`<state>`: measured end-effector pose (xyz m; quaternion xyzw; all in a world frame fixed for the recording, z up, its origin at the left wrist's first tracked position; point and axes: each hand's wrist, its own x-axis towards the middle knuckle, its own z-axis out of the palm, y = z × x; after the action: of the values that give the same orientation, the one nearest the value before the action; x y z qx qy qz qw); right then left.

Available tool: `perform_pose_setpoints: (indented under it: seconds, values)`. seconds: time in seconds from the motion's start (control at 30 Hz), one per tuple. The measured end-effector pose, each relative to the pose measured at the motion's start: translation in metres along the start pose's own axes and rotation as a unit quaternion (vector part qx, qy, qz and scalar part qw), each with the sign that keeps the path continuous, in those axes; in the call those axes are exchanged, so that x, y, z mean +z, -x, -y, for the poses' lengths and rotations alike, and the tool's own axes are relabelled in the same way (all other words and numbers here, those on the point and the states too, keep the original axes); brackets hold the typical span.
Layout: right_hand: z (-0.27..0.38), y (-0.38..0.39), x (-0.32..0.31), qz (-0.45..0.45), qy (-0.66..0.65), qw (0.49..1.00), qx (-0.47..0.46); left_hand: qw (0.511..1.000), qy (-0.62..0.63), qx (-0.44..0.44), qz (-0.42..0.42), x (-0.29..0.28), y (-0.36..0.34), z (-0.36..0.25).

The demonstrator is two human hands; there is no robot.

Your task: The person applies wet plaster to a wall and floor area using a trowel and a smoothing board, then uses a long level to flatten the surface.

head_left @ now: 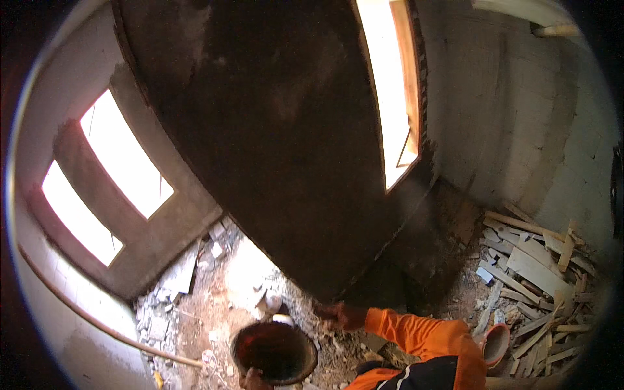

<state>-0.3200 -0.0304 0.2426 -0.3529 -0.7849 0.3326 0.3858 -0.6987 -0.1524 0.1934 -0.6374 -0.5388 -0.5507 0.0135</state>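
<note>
A dark round bucket [275, 348] with a brownish rim is low in the head view, tilted so its shadowed inside shows. My left hand [255, 379] grips its near rim, with the thumb and fingers partly cut off by the lower edge. My right hand [350, 316] reaches leftward from an orange sleeve [409, 333], just beyond the bucket's right side. Its fingers look bent, but the tips blend into the dark background, and what they hold cannot be made out. Ahead rises a wall [273, 143] with a dark, damp-looking coat.
Rubble [159, 325] lies along the left wall's foot. Scrap boards [536, 273] are heaped at right, beside a tilted orange-rimmed cylinder [497, 343]. A long pole or hose [97, 320] runs along the left. Bright window openings [127, 156] pierce the left wall; a tall wood-framed one [390, 91] stands ahead.
</note>
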Motion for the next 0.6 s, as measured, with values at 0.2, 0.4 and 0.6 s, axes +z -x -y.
perform_pose_setpoints:
  seconds: [0.2,0.4,0.6]
  values:
    - [-0.007,0.011,0.033,0.319,0.117,0.930,0.140,0.907,0.297,-0.290,0.075,0.108,-0.095,-0.134]
    - [0.050,0.003,0.000,0.328,0.135,0.929,0.107,0.945,0.243,-0.212,0.051,0.107,-0.130,-0.152]
    - [0.067,-0.008,-0.002,0.242,0.182,0.949,0.092,0.955,0.207,-0.209,0.035,0.102,-0.145,-0.160]
